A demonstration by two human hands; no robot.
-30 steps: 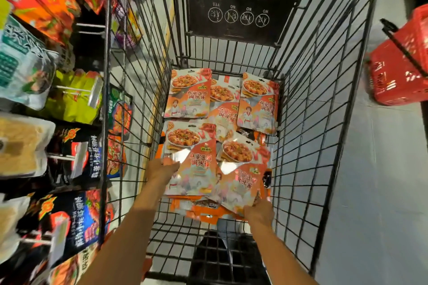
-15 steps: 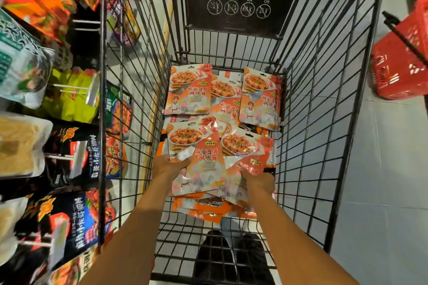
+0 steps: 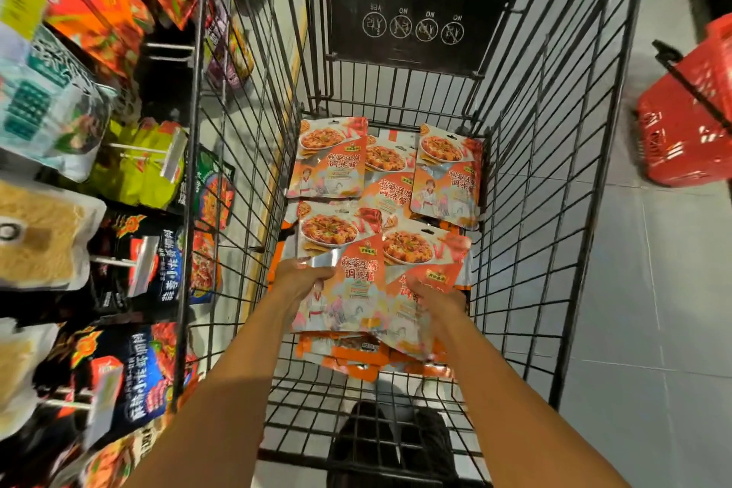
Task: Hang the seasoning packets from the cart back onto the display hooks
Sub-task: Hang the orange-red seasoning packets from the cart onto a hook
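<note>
we are at the pick-up step: our left hand (image 3: 301,281) pinches the left edge of 1 glossy orange-and-white seasoning packet (image 3: 348,261), thumb on its front, and our right hand (image 3: 435,295) curls round a 2nd packet (image 3: 416,250) beside it, both just above the pile of like packets (image 3: 328,162) in the black wire cart (image 3: 554,210). next, we judge, they must clear the cart wall and meet the white display hooks (image 3: 130,155) at our left, hang-hole to rod. against 1 second ago, both hands have moved up the packets and raised them.
</note>
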